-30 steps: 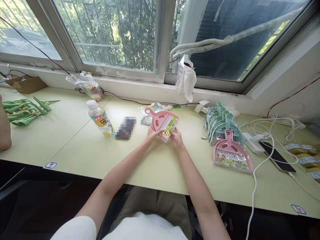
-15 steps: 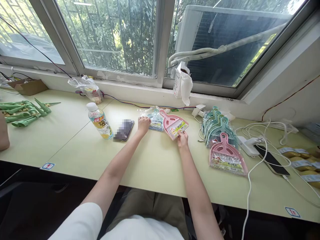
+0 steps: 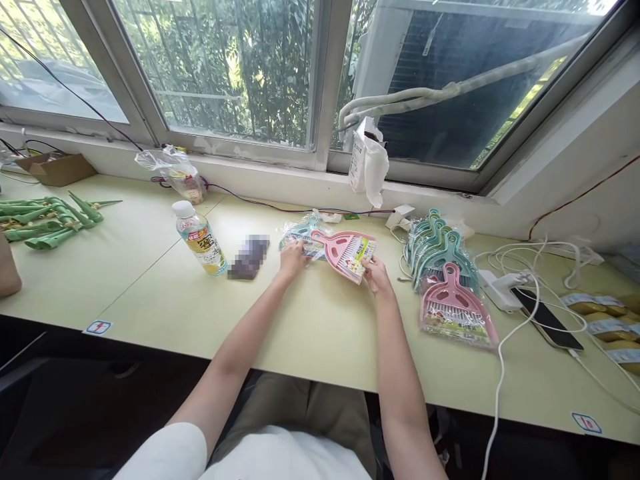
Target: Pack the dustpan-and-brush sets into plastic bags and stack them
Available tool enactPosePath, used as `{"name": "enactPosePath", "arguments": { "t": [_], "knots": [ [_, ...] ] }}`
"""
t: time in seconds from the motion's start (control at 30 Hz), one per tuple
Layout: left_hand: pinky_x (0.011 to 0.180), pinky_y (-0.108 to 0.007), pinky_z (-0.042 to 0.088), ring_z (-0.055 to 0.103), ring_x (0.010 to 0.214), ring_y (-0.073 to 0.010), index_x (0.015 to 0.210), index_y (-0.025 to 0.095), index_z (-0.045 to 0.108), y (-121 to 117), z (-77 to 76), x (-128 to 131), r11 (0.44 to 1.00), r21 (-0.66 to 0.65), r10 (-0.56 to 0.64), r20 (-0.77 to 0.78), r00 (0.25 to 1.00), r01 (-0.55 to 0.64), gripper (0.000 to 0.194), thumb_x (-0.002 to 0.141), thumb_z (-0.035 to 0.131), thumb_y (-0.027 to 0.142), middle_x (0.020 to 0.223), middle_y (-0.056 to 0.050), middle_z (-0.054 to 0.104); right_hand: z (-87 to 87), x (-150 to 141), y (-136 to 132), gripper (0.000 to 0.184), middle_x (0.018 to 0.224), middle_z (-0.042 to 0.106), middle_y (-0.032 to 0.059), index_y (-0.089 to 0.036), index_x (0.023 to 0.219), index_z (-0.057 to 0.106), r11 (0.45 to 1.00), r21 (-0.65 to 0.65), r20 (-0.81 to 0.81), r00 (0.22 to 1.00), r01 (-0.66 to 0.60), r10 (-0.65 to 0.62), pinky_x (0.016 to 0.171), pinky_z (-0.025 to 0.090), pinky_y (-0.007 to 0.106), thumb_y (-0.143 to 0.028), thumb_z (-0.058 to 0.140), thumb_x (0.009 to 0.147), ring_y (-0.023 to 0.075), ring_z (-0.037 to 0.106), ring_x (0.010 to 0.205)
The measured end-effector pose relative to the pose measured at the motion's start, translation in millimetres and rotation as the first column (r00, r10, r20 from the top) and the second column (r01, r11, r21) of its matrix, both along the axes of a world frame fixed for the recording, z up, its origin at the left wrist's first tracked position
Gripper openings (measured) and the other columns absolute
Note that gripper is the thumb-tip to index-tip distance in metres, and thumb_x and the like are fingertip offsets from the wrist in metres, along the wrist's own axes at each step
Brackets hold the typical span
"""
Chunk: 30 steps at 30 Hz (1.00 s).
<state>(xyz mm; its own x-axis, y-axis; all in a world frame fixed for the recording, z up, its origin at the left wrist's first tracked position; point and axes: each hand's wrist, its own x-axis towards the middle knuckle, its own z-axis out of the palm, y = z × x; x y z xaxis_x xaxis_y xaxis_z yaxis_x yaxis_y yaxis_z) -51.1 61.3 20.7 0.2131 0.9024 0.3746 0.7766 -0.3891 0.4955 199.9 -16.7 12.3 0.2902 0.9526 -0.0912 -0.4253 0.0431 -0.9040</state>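
Note:
My right hand (image 3: pixel 379 275) pinches the label end of a pink dustpan (image 3: pixel 340 250), which has a white-bristled brush and a printed card on it. The dustpan is tilted, its handle pointing left. My left hand (image 3: pixel 293 259) is closed on the lower edge of a blue dustpan set (image 3: pixel 300 231) in clear wrap; its fingertips are partly hidden. The pink handle overlaps the right part of the blue set. To the right, a wrapped pink dustpan set (image 3: pixel 456 300) lies in front of a row of several wrapped teal dustpan sets (image 3: pixel 453 252).
A drink bottle (image 3: pixel 201 240) and a phone (image 3: pixel 250 257) stand left of my hands. White cables (image 3: pixel 537 267) tangle around another phone (image 3: pixel 547 319) at right. Green pieces (image 3: pixel 55 220) lie far left beside another person's arm (image 3: pixel 7 270). A torn white packet (image 3: pixel 369 163) sits by the window.
My left hand left the pink dustpan, reached left and took hold of the blue set's edge. My right hand moved right with the pink dustpan, which has turned with its handle leftward.

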Motion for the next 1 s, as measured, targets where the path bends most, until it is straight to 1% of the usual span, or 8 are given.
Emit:
{"name": "enactPosePath", "arguments": {
  "t": [0.1, 0.2, 0.33, 0.43, 0.5, 0.67, 0.8, 1.0],
  "knots": [
    [0.082, -0.035, 0.043, 0.058, 0.092, -0.0241, 0.090, 0.021, 0.066, 2, -6.6, -6, 1.000, -0.005, 0.013, 0.061, 0.998, -0.012, 0.015, 0.077, 0.063, 0.014, 0.088, -0.007, 0.066, 7.0, 8, -9, 0.038, 0.092, 0.072, 0.0053, -0.018, 0.095, 0.064, 0.990, -0.001, 0.066, 0.988, -0.143, 0.142, 0.064, 0.057, 0.031, -0.022, 0.076, 0.059, 0.0195, 0.068, 0.075],
    [0.077, -0.031, 0.045, 0.059, 0.078, -0.0189, 0.082, 0.019, 0.065, 5, -9.9, -13, 0.999, 0.015, 0.028, 0.216, 0.976, -0.032, 0.010, 0.078, 0.059, 0.012, 0.082, -0.005, 0.064, 8.2, 10, -12, 0.039, 0.091, 0.072, 0.0061, -0.018, 0.097, 0.065, 0.978, -0.037, 0.117, 0.971, -0.207, 0.210, 0.062, 0.056, 0.031, -0.023, 0.076, 0.060, 0.0196, 0.067, 0.074],
    [0.074, -0.029, 0.046, 0.057, 0.069, -0.0145, 0.089, 0.018, 0.065, 3, -10.4, -17, 0.996, 0.071, 0.019, 0.355, 0.935, -0.047, 0.015, 0.080, 0.057, 0.010, 0.084, -0.003, 0.062, 2.7, 4, -6, 0.035, 0.088, 0.071, 0.0043, -0.018, 0.091, 0.064, 0.998, -0.046, 0.095, 0.994, -0.045, 0.050, 0.060, 0.055, 0.029, -0.018, 0.074, 0.057, 0.0177, 0.066, 0.071],
    [0.080, -0.031, 0.046, 0.058, 0.080, -0.0169, 0.097, 0.020, 0.065, -2, -9.1, -15, 0.985, 0.164, -0.011, 0.345, 0.939, -0.049, 0.023, 0.082, 0.053, 0.008, 0.091, -0.005, 0.061, 0.0, -4, -1, 0.032, 0.089, 0.071, 0.0022, -0.020, 0.087, 0.062, 0.993, 0.011, 0.035, 0.993, 0.117, -0.117, 0.061, 0.056, 0.028, -0.017, 0.072, 0.057, 0.0163, 0.066, 0.074],
    [0.085, -0.034, 0.044, 0.057, 0.091, -0.0202, 0.103, 0.022, 0.066, -6, -7.6, -12, 0.974, 0.218, 0.000, 0.296, 0.955, -0.067, 0.027, 0.084, 0.051, 0.009, 0.094, -0.006, 0.060, 0.7, -8, -1, 0.033, 0.092, 0.070, 0.0021, -0.021, 0.089, 0.061, 0.988, 0.048, 0.020, 0.989, 0.143, -0.145, 0.063, 0.056, 0.028, -0.019, 0.072, 0.058, 0.0165, 0.066, 0.077],
    [0.094, -0.040, 0.038, 0.053, 0.099, -0.0235, 0.109, 0.028, 0.066, -14, -3.5, -7, 0.944, 0.304, 0.073, 0.196, 0.978, -0.131, 0.028, 0.089, 0.049, 0.018, 0.098, -0.007, 0.062, 8.2, -18, -7, 0.041, 0.098, 0.070, 0.0042, -0.020, 0.095, 0.062, 0.996, 0.090, 0.043, 0.999, -0.004, 0.000, 0.068, 0.056, 0.030, -0.024, 0.077, 0.057, 0.0185, 0.066, 0.083],
    [0.101, -0.039, 0.035, 0.052, 0.101, -0.0210, 0.111, 0.029, 0.066, -18, 2.2, -5, 0.945, 0.312, 0.027, 0.235, 0.972, -0.102, 0.029, 0.093, 0.043, 0.024, 0.098, -0.006, 0.062, 13.4, -28, -10, 0.044, 0.099, 0.070, 0.0048, -0.020, 0.098, 0.062, 0.990, 0.093, 0.076, 0.992, -0.104, 0.097, 0.069, 0.056, 0.031, -0.028, 0.079, 0.059, 0.0186, 0.066, 0.081],
    [0.115, -0.048, 0.013, 0.047, 0.116, -0.0202, 0.113, 0.034, 0.064, -38, 21.1, 0, 0.958, 0.277, 0.001, 0.235, 0.972, -0.068, 0.033, 0.092, 0.042, 0.020, 0.113, -0.005, 0.059, 16.8, -45, -10, 0.046, 0.106, 0.067, 0.0060, -0.022, 0.103, 0.059, 0.984, 0.177, 0.078, 0.997, -0.003, -0.011, 0.076, 0.054, 0.033, -0.034, 0.076, 0.062, 0.0202, 0.065, 0.091]
  ]
}}
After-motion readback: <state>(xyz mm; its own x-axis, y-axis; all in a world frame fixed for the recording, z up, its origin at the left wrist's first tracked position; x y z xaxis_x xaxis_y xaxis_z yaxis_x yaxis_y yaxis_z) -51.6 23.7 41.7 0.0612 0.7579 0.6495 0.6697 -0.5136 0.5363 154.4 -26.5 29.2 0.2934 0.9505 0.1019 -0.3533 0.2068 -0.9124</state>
